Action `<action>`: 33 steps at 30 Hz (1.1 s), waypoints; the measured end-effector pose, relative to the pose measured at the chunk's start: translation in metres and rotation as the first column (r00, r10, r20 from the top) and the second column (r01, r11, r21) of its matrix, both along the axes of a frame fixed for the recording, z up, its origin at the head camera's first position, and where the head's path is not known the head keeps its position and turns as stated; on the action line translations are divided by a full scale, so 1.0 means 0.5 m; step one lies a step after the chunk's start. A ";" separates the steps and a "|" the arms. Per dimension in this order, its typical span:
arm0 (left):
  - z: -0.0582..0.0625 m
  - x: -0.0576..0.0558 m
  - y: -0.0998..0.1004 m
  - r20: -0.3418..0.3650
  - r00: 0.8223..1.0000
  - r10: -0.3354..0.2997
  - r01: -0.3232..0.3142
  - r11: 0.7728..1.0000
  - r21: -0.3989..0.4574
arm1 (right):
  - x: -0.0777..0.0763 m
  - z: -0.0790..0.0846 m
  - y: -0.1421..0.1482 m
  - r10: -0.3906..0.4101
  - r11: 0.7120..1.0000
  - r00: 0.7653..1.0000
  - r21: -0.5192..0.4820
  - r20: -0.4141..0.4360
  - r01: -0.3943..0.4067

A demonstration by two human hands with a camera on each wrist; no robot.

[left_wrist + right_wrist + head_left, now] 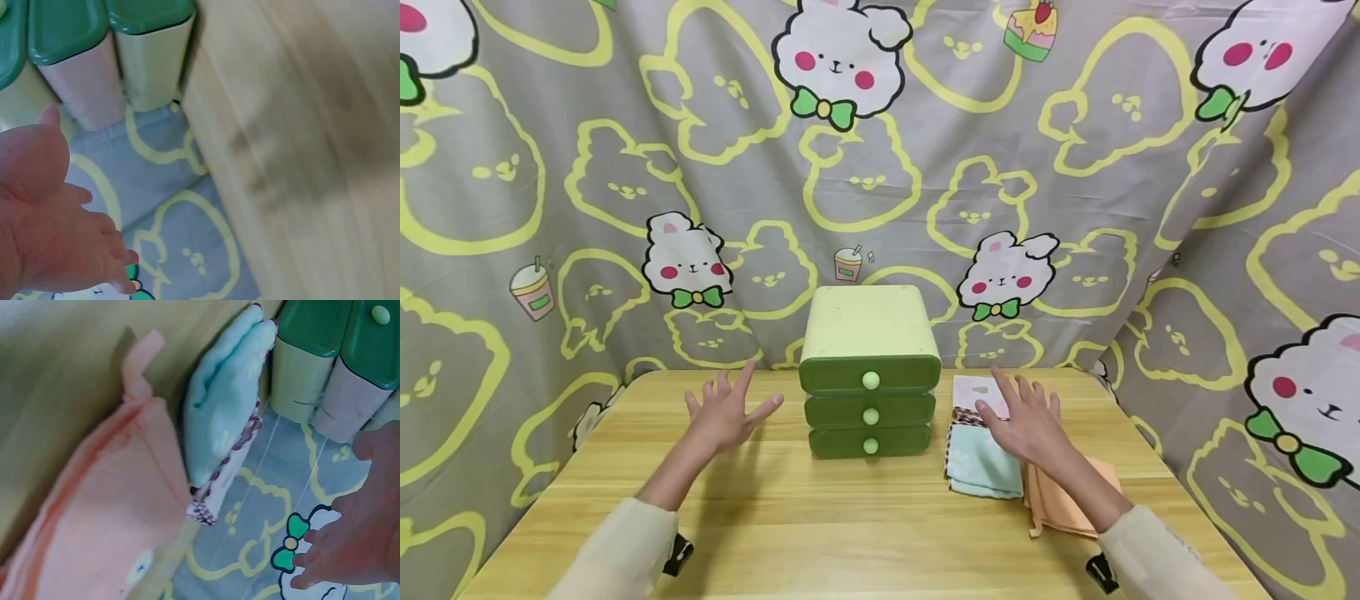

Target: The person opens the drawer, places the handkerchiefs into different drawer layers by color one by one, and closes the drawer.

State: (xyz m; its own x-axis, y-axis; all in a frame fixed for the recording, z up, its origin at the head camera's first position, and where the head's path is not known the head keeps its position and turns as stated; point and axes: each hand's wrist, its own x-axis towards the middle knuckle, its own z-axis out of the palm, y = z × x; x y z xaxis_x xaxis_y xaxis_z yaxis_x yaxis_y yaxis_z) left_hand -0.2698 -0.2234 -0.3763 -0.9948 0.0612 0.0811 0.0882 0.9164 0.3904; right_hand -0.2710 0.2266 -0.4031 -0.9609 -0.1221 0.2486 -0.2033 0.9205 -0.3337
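Note:
A small three-drawer box [870,325] with a pale top, green drawer fronts and round pale knobs stands at the back middle of the table. To its left my left hand [724,417] hovers with spread fingers, holding nothing. My right hand [1026,421] is over on the other side, fingers spread, above the folded cloths. Below it lie a light blue folded cloth [981,462], a white-pink cloth [973,392] with a dark patterned edge, and an orange folded cloth [1067,500] with a hanging loop, partly hidden by the right forearm.
The wooden table [820,533] reaches back to a grey curtain [760,183] printed with yellow outlines and white rabbits, which also hangs along both sides. Black straps show under both sleeves.

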 end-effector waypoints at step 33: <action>0.191 -0.056 0.099 0.077 0.983 -0.167 0.161 0.984 0.071 | 0.008 0.132 -0.096 0.168 0.983 0.982 -0.055 -0.082 -0.173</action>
State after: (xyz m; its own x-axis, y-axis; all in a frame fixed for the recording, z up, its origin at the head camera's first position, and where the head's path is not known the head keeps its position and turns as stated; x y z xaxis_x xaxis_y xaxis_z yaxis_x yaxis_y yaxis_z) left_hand -0.2976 -0.1739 -0.2810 -0.9752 0.2213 0.0081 0.2001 0.8650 0.4602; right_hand -0.2669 0.1786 -0.3373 -0.9049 -0.2649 0.3332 -0.3830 0.8481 -0.3661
